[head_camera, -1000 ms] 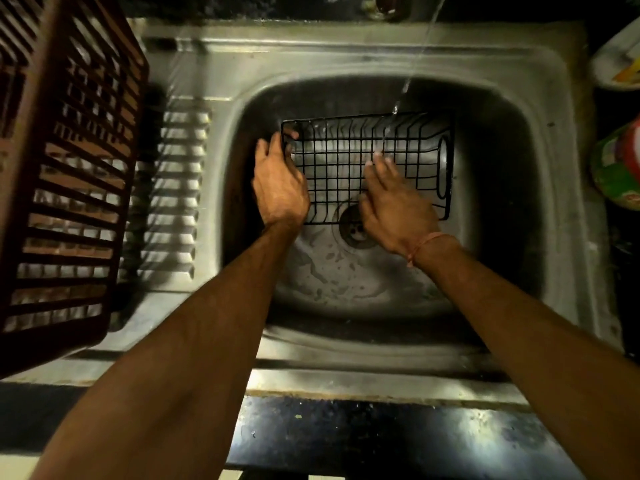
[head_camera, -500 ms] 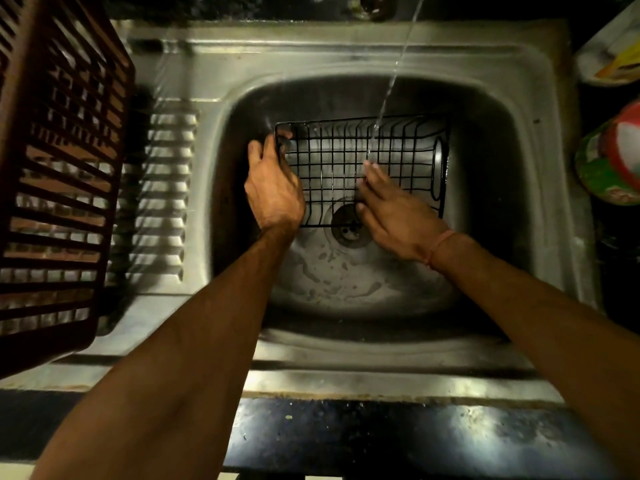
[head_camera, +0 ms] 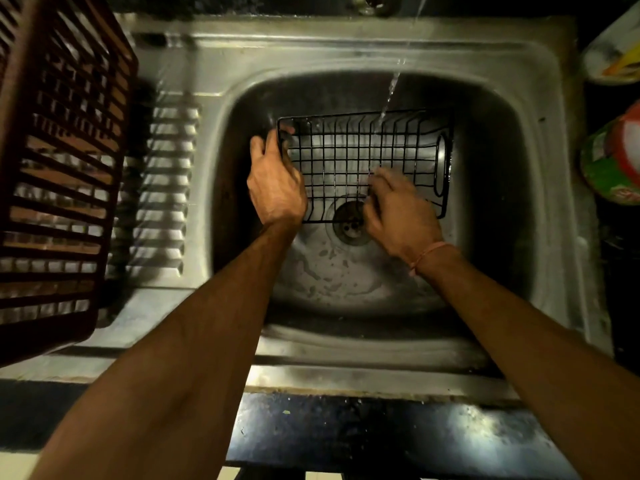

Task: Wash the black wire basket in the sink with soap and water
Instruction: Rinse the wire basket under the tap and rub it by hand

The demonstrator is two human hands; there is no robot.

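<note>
- The black wire basket (head_camera: 367, 164) lies in the steel sink (head_camera: 512, 109), its near edge over the drain (head_camera: 350, 223) and its far edge toward the back wall of the bowl.
- A thin stream of water (head_camera: 389, 95) falls from above onto the far part of the basket, right of its middle.
- The left hand (head_camera: 275, 188) grips the basket's left end, fingers curled round the rim wire and steadying it.
- The right hand (head_camera: 401, 211) rests on the basket's near side beside the drain, its fingers bent onto the wires; whether they pinch a wire or just rub it is hard to tell, as the hand is blurred.
- No sponge or soap bottle shows in either hand, so this looks like the rinsing or hand-rubbing step under the water.
- Next move, as I judge it: keep the left grip firm, work the right fingers along the grid toward the looped right end, and turn the basket so the stream reaches the unwashed wires.
- A brown slatted crate (head_camera: 59, 174) stands left of the sink.
</note>
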